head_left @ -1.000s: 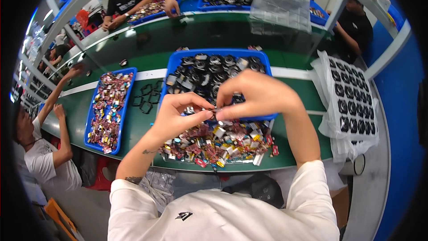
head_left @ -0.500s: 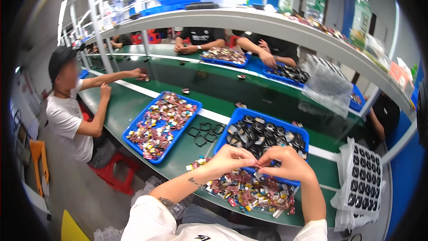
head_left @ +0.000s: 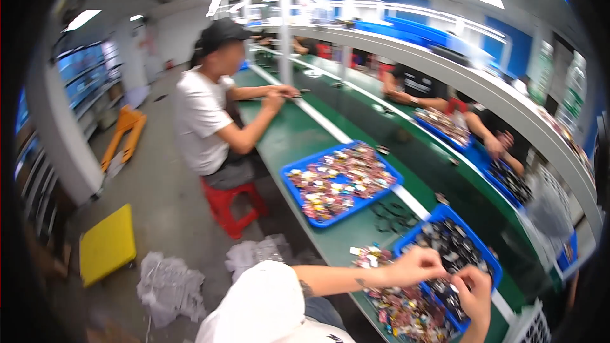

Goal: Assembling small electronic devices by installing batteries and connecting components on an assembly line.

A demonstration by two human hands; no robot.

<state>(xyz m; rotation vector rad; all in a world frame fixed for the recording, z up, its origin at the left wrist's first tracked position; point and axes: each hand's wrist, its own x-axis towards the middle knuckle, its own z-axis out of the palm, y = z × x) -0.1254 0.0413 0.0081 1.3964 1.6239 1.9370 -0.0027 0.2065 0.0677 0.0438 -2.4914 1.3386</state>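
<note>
Blue plastic tray point(head_left: 497, 270) with black parts lies beneath the hands. Left hand point(head_left: 416, 268) and right hand point(head_left: 473, 287): fingertips pinch one small part point(head_left: 450, 277) between them, above the tray. Part direction and long axis: unreadable, owing to blur and finger cover. The left hand hides some of the tray; the right forearm is cut off below. Loose components point(head_left: 406, 308) line the near tabletop point(head_left: 276, 152) edge. Black frames point(head_left: 393, 216) occupy the gap to a second tray point(head_left: 333, 218); green surface continues leftward to a co-worker point(head_left: 206, 124).
</note>
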